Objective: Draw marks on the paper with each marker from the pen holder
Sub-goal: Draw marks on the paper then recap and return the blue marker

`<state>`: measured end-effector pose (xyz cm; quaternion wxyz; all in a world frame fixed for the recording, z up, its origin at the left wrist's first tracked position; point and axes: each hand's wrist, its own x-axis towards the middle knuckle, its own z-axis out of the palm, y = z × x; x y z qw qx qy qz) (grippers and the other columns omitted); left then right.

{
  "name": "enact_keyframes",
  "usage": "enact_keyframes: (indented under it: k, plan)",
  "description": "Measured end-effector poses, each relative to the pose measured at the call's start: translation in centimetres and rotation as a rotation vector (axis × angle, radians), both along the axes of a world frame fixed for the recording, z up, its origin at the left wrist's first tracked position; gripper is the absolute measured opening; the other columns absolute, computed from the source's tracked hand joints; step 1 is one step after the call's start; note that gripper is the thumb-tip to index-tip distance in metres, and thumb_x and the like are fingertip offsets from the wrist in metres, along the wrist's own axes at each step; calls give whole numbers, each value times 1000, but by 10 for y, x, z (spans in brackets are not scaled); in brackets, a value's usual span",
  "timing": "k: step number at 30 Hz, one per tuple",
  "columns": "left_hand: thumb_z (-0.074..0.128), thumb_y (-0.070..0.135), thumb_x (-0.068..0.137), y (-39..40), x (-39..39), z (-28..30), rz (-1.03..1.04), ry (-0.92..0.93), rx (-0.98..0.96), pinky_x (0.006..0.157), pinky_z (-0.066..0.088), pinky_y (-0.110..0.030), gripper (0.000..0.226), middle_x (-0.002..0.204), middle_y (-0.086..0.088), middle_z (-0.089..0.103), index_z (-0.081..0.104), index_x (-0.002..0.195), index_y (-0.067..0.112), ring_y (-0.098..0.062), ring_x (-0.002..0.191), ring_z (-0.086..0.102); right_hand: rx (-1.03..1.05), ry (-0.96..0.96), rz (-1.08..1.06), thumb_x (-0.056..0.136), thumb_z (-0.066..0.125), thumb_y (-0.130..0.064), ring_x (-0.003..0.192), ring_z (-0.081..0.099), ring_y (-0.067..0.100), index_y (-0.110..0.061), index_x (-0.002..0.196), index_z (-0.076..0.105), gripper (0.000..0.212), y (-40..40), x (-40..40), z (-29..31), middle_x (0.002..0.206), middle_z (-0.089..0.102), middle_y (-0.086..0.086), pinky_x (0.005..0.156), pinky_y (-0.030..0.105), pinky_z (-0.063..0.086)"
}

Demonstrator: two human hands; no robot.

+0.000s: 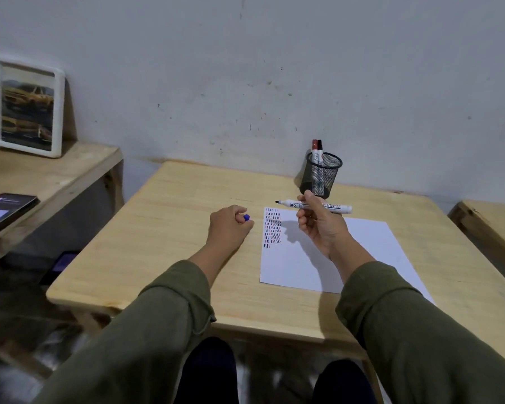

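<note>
The paper (327, 255) lies flat on the worktop (164, 228), rows of short dark and red marks in its far-left corner. Above the paper the right hand (318, 225) grips an uncapped marker (315, 206) level, tip pointing left. Left of the paper the left hand (231, 225) rests clenched on a blue cap (246, 217). Beyond the paper stands the mesh holder (321, 174) — two markers (317, 154) upright inside.

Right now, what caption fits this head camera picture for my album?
Right hand holds an uncapped marker above the paper; left hand holds its blue cap.
</note>
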<state>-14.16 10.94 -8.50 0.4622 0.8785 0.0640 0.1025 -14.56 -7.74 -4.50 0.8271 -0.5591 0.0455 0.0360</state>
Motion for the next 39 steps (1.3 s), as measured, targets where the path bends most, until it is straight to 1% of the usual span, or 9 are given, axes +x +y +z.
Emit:
enact_keyframes:
  k: [2, 5, 7, 12, 15, 19, 24, 30, 39]
  plan:
    - [68, 26, 80, -1, -5, 2, 19, -14, -40, 88, 47, -27, 46, 87, 2, 60, 57, 123, 12, -21, 96, 61, -15, 17, -15, 91, 60, -23, 42, 49, 7, -11, 84, 65, 14, -2, -1, -2, 50, 58, 0, 46, 14, 45]
    - [67, 29, 80, -4, -19, 6, 39, -58, -42, 79, 40, -23, 53, 97, 2, 53, 49, 128, 15, -15, 87, 54, -54, 45, -35, 88, 62, -13, 40, 47, 7, -9, 87, 65, 5, -5, -4, -4, 49, 57, 2, 43, 15, 43]
    - [68, 30, 80, -6, -31, 7, 6, -64, -18, 79, 37, -22, 53, 100, 2, 52, 48, 127, 16, -14, 89, 53, -97, 49, -37, 85, 63, -8, 39, 46, 6, -9, 83, 65, 3, -6, -8, -8, 53, 55, 3, 42, 14, 41]
    - [70, 42, 73, -12, -61, -6, -154, -7, 127, 98, 41, -32, 62, 114, 3, 59, 47, 127, 22, -14, 111, 53, -169, 57, -97, 77, 68, -2, 45, 42, 6, -8, 80, 68, 6, -5, -19, -22, 57, 52, 0, 45, 15, 36]
    - [67, 50, 72, -13, -70, -13, -182, -23, 282, 99, 36, -33, 60, 120, 9, 60, 49, 125, 28, -14, 115, 47, -273, 61, -115, 79, 67, -9, 48, 38, 9, -13, 78, 69, 4, -3, -25, -28, 58, 48, -1, 47, 17, 33]
    - [66, 51, 72, -13, -71, -13, -181, -47, 308, 99, 37, -33, 54, 119, 9, 61, 56, 120, 27, -15, 116, 48, -428, 18, -56, 81, 64, -16, 44, 35, 9, -12, 68, 60, 15, 0, -31, -29, 54, 47, -1, 43, 18, 30]
    - [66, 52, 72, -12, -70, -13, -182, -50, 317, 97, 40, -33, 48, 113, 8, 63, 62, 113, 27, -14, 111, 48, -533, -24, -50, 82, 62, -21, 52, 42, 11, -10, 70, 62, 16, 2, -34, -31, 59, 54, 2, 54, 24, 35]
    - [67, 51, 72, -13, -71, -12, -185, -39, 298, 97, 42, -36, 47, 113, 7, 63, 64, 111, 25, -14, 111, 49, -564, -23, -53, 80, 63, -23, 60, 45, 14, -13, 69, 66, 16, 3, -35, -32, 64, 57, 4, 62, 30, 37]
    - [66, 52, 73, -13, -73, -9, -190, -29, 313, 97, 43, -38, 48, 115, 7, 63, 65, 112, 25, -15, 112, 49, -574, -32, -36, 84, 61, -21, 62, 48, 12, -13, 72, 67, 16, 4, -39, -30, 65, 58, 1, 60, 24, 38]
